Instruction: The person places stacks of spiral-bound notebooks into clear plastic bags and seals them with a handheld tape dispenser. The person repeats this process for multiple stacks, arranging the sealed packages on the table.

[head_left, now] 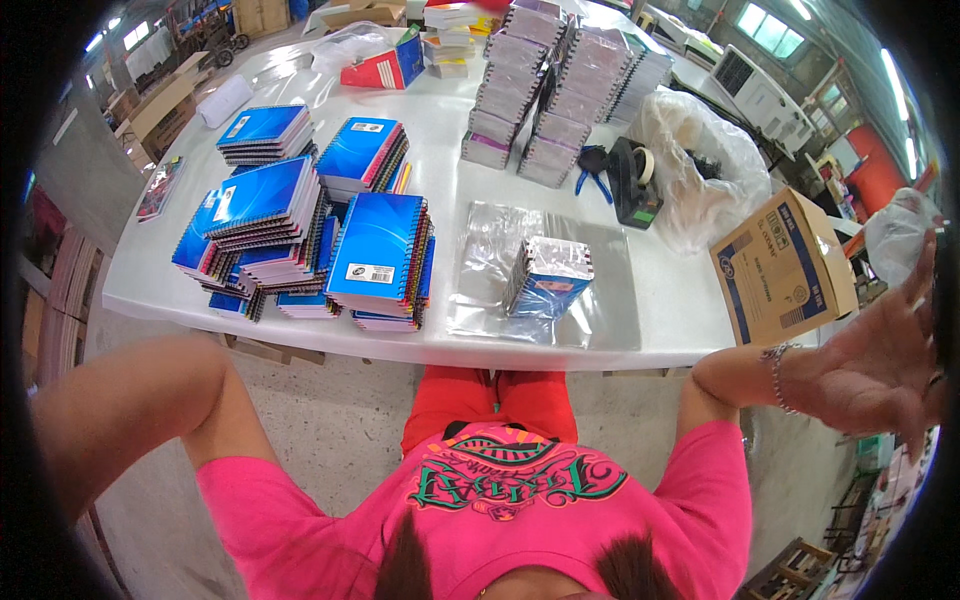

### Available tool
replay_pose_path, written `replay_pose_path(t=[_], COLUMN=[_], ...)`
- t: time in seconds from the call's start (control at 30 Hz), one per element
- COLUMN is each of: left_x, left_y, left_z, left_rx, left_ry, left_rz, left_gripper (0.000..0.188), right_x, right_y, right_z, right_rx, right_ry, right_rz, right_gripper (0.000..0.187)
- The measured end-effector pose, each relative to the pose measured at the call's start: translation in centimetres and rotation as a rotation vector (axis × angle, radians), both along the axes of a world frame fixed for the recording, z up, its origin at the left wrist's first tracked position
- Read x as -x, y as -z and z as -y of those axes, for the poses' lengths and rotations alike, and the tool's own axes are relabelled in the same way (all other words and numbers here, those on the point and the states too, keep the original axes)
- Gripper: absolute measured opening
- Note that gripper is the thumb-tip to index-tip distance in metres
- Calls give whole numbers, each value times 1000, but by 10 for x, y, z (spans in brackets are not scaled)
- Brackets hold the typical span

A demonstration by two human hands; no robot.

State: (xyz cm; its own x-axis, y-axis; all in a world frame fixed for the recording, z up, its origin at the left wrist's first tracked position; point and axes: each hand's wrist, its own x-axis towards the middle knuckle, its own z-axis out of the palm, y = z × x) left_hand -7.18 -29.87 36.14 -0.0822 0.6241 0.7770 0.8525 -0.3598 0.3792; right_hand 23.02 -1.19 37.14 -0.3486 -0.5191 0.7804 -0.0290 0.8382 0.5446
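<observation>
My right hand [870, 375] is raised at the far right, off the table's edge and beside a cardboard box [775, 270]. Its fingers are spread and it holds nothing; a bracelet circles the wrist. Only my left arm [130, 405] shows, bent out past the left rim, so that hand is out of sight. In front of me a small stack of spiral notebooks [550, 277] sits on clear plastic sheets [480, 285]. To its left stand several stacks of blue-covered spiral notebooks [375, 245], some piled crosswise.
Tall rows of plastic-wrapped notebook stacks [555, 100] rise at the back. A black tape dispenser [632, 185], blue-handled pliers [595, 178] and a crumpled plastic bag [695, 165] lie right of them. A red and blue box [385, 65] is at the back left of the white table [440, 130].
</observation>
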Motion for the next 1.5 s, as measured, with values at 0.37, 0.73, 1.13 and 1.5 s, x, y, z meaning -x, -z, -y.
replay_pose_path(t=[0.37, 0.73, 1.13, 1.5], left_x=[11, 15, 17, 17], left_y=[9, 6, 13, 13], left_z=[-10, -6, -3, -4], left_rx=[19, 24, 23, 23], left_ry=[-1, -9, -12, -23], left_rz=[42, 44, 57, 67], left_gripper=[41, 40, 39, 38], right_x=[32, 59, 92, 93], right_y=[48, 54, 96, 127], right_z=[-2, -36, -63, -86], right_rx=[652, 954, 1050, 1141], right_ry=[-129, -71, 53, 83], right_rz=[91, 456, 845, 955], right_gripper=[52, 25, 23, 27])
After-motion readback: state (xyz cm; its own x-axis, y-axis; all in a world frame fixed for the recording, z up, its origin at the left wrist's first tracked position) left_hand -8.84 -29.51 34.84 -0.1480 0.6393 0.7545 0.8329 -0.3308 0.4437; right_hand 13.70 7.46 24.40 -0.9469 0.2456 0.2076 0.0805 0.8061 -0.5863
